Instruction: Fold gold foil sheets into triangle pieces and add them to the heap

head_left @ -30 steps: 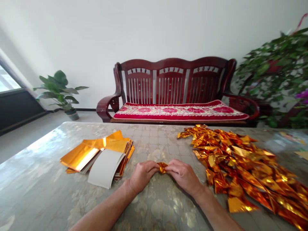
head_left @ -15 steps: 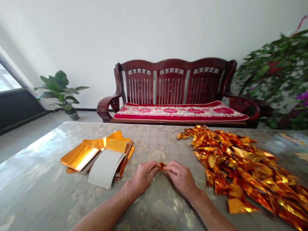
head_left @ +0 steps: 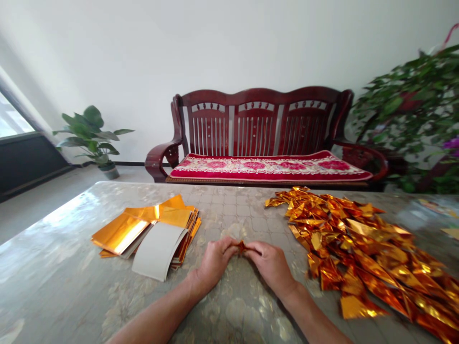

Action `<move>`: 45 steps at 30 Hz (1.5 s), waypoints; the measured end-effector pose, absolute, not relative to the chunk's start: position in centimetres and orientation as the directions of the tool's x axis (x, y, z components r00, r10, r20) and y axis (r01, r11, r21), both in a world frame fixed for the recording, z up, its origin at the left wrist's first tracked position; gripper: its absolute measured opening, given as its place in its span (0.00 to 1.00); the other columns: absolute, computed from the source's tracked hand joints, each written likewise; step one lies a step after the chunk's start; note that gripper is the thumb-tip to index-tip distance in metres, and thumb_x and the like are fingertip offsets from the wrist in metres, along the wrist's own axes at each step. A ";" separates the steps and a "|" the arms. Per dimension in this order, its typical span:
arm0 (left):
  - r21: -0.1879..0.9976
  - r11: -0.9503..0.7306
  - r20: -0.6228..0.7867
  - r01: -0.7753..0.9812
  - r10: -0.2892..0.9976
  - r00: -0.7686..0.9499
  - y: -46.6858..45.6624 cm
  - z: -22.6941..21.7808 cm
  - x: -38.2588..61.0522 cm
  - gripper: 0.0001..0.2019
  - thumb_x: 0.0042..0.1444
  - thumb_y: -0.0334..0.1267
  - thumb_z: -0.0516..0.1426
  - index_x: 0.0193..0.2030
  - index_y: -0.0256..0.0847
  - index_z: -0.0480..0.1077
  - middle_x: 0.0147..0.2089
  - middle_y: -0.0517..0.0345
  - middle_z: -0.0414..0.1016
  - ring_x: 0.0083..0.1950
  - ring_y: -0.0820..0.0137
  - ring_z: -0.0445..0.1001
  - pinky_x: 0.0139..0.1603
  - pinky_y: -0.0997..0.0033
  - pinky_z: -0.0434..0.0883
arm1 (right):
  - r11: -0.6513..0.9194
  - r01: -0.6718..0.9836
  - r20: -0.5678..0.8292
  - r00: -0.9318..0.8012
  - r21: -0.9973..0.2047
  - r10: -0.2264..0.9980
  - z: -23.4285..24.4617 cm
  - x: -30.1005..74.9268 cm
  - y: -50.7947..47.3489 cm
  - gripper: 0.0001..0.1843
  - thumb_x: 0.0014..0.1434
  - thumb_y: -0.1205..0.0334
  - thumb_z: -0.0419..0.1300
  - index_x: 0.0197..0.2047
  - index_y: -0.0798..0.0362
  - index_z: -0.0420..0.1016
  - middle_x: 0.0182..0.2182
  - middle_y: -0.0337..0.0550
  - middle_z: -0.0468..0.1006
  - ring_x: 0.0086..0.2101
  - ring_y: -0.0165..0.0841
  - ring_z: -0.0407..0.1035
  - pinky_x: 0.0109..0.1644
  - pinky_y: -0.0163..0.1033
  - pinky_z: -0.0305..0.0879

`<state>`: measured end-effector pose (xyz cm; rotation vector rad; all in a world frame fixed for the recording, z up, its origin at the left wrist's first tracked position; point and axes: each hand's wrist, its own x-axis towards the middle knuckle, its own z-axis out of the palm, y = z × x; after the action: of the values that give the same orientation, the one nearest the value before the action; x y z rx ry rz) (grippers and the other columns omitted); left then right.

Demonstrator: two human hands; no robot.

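Both hands meet over the middle of the table [head_left: 64,267], pinching one small folded piece of gold foil paper [head_left: 242,246] between their fingertips. My left hand [head_left: 215,263] closes on its left side, my right hand [head_left: 270,265] on its right side. Most of the piece is hidden by the fingers. A stack of flat gold foil sheets [head_left: 150,234], some turned white side up, lies to the left of my hands. A large heap of folded gold foil pieces [head_left: 358,248] spreads to the right.
Behind the table stands a dark red wooden bench [head_left: 258,129] with a red flowered cushion. A potted plant [head_left: 91,136] sits on the floor at the back left. A big leafy plant [head_left: 412,110] fills the right side.
My hands have drawn closer together and folded the gold piece smaller, so less of it shows between the fingers. The stack and the heap lie as before.
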<state>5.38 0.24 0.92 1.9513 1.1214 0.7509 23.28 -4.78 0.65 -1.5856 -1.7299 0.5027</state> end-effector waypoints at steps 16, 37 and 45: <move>0.440 -0.633 0.127 0.637 0.747 0.653 0.2 0.6 5.1 0.15 0.70 0.40 0.48 0.36 0.42 0.72 0.36 0.58 0.76 0.38 0.71 0.74 0.37 0.77 0.63 | 0.249 0.861 0.246 -0.150 -0.443 0.958 1.4 23.3 -5.1 0.14 0.67 0.66 0.51 0.40 0.50 0.79 0.35 0.41 0.80 0.38 0.33 0.76 0.40 0.33 0.63; 0.229 -0.711 0.092 0.664 0.695 0.713 -0.4 0.3 5.3 0.10 0.67 0.34 0.47 0.39 0.42 0.68 0.37 0.57 0.76 0.37 0.69 0.75 0.35 0.73 0.63 | 0.309 0.934 0.140 -0.286 -0.179 0.948 2.4 22.2 -5.7 0.14 0.64 0.75 0.49 0.36 0.54 0.74 0.33 0.44 0.80 0.36 0.34 0.73 0.39 0.36 0.58; 0.255 -0.720 0.084 0.645 0.681 0.727 -1.1 0.1 5.1 0.08 0.63 0.29 0.48 0.39 0.41 0.68 0.35 0.55 0.77 0.35 0.67 0.76 0.33 0.73 0.64 | 0.306 0.924 0.154 -0.276 -0.229 0.949 2.0 21.9 -6.1 0.13 0.63 0.72 0.51 0.33 0.52 0.75 0.31 0.42 0.81 0.32 0.33 0.74 0.33 0.37 0.55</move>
<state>5.08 -1.14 0.14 2.7227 1.0590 0.2539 21.87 -6.07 1.99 -1.7049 -2.3149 0.1368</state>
